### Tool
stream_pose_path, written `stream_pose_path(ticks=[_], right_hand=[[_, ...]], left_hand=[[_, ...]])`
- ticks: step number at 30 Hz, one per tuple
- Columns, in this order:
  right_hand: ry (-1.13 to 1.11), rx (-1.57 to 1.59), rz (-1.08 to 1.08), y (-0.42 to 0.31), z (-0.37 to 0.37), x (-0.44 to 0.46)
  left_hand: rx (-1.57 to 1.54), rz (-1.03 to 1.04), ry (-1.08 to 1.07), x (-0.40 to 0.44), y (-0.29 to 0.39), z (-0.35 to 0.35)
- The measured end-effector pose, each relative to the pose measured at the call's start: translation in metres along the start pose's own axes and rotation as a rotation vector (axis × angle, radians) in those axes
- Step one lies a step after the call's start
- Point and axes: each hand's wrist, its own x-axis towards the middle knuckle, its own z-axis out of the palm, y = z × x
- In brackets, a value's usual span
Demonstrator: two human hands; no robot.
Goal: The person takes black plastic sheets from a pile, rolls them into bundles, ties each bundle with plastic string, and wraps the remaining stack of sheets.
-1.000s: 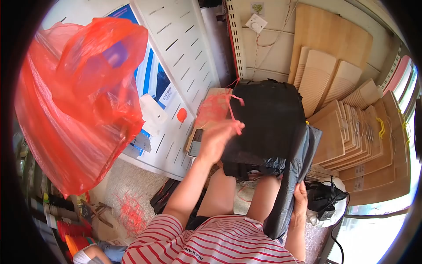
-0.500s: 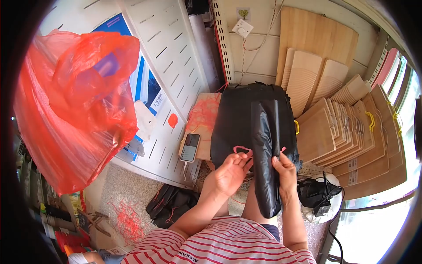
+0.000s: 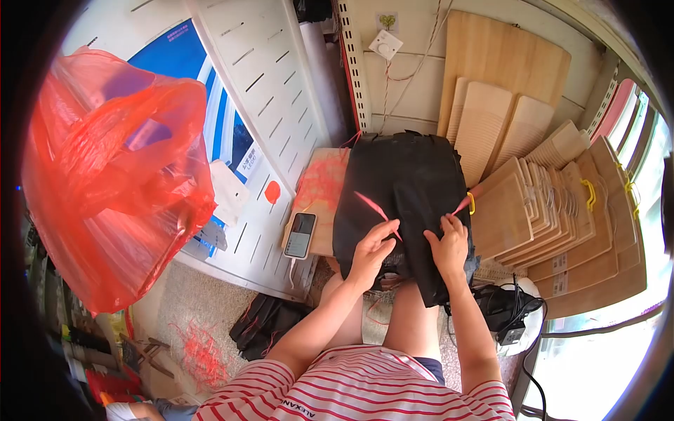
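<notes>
A folded black plastic bag bundle point(image 3: 415, 210) lies on a black stack of the same look point(image 3: 368, 165) in front of my knees. My left hand point(image 3: 373, 254) is closed in a pinch on a pink string point(image 3: 372, 204), left of the bundle. My right hand point(image 3: 451, 247) pinches another end of pink string at the bundle's right side, its thumb close to the black plastic. Where the string runs between my hands is hidden by the bundle.
A phone point(image 3: 300, 235) and pink strings point(image 3: 321, 181) lie on a board at left. Tied black bundles point(image 3: 270, 326) and string scraps point(image 3: 200, 354) are on the floor. A red plastic bag point(image 3: 119, 189) hangs left; wooden boards point(image 3: 554, 217) stand right.
The black bundle has gone from being held up, tilted, to lying on the stack. My hands moved up, and both string ends now stick out outward from my fingers.
</notes>
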Motion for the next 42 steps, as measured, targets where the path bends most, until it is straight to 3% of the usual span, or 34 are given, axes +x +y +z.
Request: stream_pose_path(ticks=[1,3,4,5,7,9,11,13,15,16,17,19,21,23,25,26,27,29,34,36,37,39,42], right_hand=[[-0.001,0.000,0.003,0.003,0.001,0.002],[0.047,0.325,0.001,0.003,-0.004,0.011],[-0.019,0.424,0.132,-0.004,-0.013,0.015],[-0.018,0.423,0.133,-0.006,-0.014,0.018],[-0.099,0.737,0.166,-0.008,-0.014,0.022],[-0.148,0.647,0.118,-0.006,-0.014,0.025],[-0.269,0.555,-0.147,0.004,-0.005,0.026],[-0.259,0.544,-0.210,0.006,-0.005,0.024],[-0.446,0.679,-0.064,0.022,0.002,0.019],[-0.428,0.711,0.061,0.026,0.006,0.020],[-0.513,0.748,0.107,0.035,0.006,0.022],[-0.532,1.079,0.205,0.023,-0.004,0.024],[-0.570,1.113,0.169,0.030,-0.007,0.027],[-0.617,1.143,0.129,0.035,-0.009,0.028],[-0.664,1.097,0.155,0.033,-0.012,0.028],[-0.505,0.984,-0.014,0.028,-0.010,0.028],[-0.504,0.985,-0.014,0.024,-0.015,0.030],[-0.195,0.181,-0.419,0.014,-0.031,0.035],[0.009,0.390,-0.433,0.005,-0.022,0.032],[-0.101,0.611,-0.182,0.007,-0.022,0.028],[-0.101,0.611,-0.179,0.013,-0.021,0.027],[-0.190,0.588,-0.171,0.038,-0.014,0.025],[-0.216,0.566,0.023,0.052,-0.011,0.018]], left_hand=[[0.106,0.011,-0.025,0.006,0.004,0.001],[0.210,0.023,-0.056,0.019,0.010,0.005],[0.306,0.031,-0.082,0.026,0.012,0.008],[0.401,0.038,-0.106,0.031,0.015,0.011],[0.489,0.153,-0.113,0.046,0.015,0.020],[0.760,0.468,-0.261,0.063,0.009,0.026],[1.057,0.461,-0.236,0.059,0.006,0.041],[1.112,0.438,-0.362,0.069,-0.002,0.048],[1.045,0.414,-0.438,0.076,-0.004,0.044],[0.973,0.390,-0.509,0.080,-0.006,0.042],[0.506,0.142,-0.466,0.085,-0.011,0.041],[0.438,0.125,-0.232,0.082,-0.014,0.035],[0.397,0.044,-0.186,0.082,-0.021,0.022],[0.469,-0.174,-0.259,0.080,-0.021,0.015],[0.295,-0.263,-0.203,0.076,-0.018,0.019],[0.414,-0.244,-0.259,0.077,-0.015,0.018],[0.532,-0.224,-0.316,0.078,-0.012,0.018],[0.544,-0.251,-0.327,0.081,-0.011,0.019],[0.503,-0.258,-0.399,0.085,-0.010,0.022],[0.657,-0.106,-0.303,0.077,-0.001,0.025],[0.657,-0.109,-0.306,0.075,-0.002,0.020],[1.277,0.540,-0.293,0.074,-0.009,0.002],[1.365,0.488,-0.279,0.056,-0.017,-0.006]])
